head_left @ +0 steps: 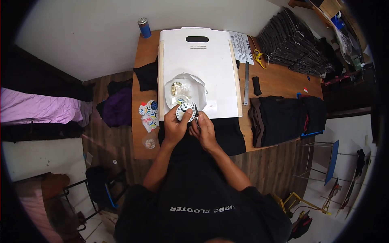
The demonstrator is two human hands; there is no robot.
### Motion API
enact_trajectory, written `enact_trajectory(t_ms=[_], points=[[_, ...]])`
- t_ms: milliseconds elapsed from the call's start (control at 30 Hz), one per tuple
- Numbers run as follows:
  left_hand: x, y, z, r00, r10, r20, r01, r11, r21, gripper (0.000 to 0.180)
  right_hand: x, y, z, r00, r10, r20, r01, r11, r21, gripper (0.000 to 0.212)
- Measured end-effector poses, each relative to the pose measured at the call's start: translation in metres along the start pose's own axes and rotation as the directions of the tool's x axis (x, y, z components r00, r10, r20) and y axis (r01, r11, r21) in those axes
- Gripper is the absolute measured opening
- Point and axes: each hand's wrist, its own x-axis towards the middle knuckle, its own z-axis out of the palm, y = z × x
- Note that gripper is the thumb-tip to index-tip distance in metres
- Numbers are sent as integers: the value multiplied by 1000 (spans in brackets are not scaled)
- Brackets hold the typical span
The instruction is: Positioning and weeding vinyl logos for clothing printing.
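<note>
A round white sticker or patch (185,109) with dark lettering around its rim is pinched in my left hand (176,124), the thumb lying across its face. At the sticker's right edge my right hand (206,130) is closed around small dark scissors (196,111), blades pointing away from me; how far they are apart is too small to tell. Just beyond both hands, a white paper-lined bowl (198,90) holds clear plastic bits and a gold-coloured piece (176,88). The bowl rests on a large white panel (219,69) with a dark slot near its far end. Black cloth (229,135) lies under the panel's near edge.
Several round printed stickers (150,113) lie left of the panel. A blue can (144,27) stands at the back left. To the right are a metal ruler (246,83), yellow scissors (261,58), folded dark garments (279,121) and a tall black garment stack (293,42).
</note>
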Motion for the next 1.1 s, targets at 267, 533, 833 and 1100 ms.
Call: enact_trajectory(t_ms=[267, 533, 833, 1100], points=[[0, 2, 1, 1000, -2, -4, 2, 1000, -24, 11, 0, 5, -2, 1000, 2, -16, -2, 1000, 12, 33], [1, 4, -1, 1000, -2, 10, 2, 999, 33, 11, 2, -4, -4, 999, 39, 2, -39, 999, 12, 32], [1, 2, -6, 1000, -10, 21, 9, 999, 51, 11, 2, -5, -3, 998, 61, 10, -61, 998, -18, 31], [1, 6, -6, 1000, -4, 28, 3, 999, 41, 11, 2, -4, -6, 997, 83, 10, -82, 996, -26, 31]])
